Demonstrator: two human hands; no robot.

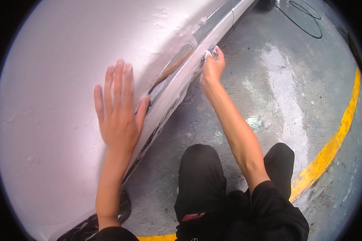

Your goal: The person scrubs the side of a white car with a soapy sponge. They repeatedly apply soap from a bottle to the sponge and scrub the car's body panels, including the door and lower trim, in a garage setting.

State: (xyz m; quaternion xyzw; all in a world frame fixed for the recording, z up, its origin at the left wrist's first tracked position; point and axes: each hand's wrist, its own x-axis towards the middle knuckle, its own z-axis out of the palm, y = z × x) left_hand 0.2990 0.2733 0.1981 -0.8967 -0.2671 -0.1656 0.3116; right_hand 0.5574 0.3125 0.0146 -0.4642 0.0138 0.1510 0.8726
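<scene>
The side of a white car [48, 116] fills the left, with patches of white foam on its paint. Flat on this panel rests my left hand [118, 110], fingers stretched and somewhat spread, thumb close to the panel's lower edge. My right hand [214, 67] is closed at the white sill [177, 82] that runs along the bottom of the car. Between its thumb and fingers is a small greyish thing with foam on it, mostly hidden. A shiny strip [171, 69] between panel and sill reflects an arm.
A car wheel [94, 223] shows at the lower left, and part of another dark round thing sits at the top. A thin black hose [309, 30] loops on the wet grey floor [245, 96]. A yellow line [330, 150] curves along the right. My bent knees are below the sill.
</scene>
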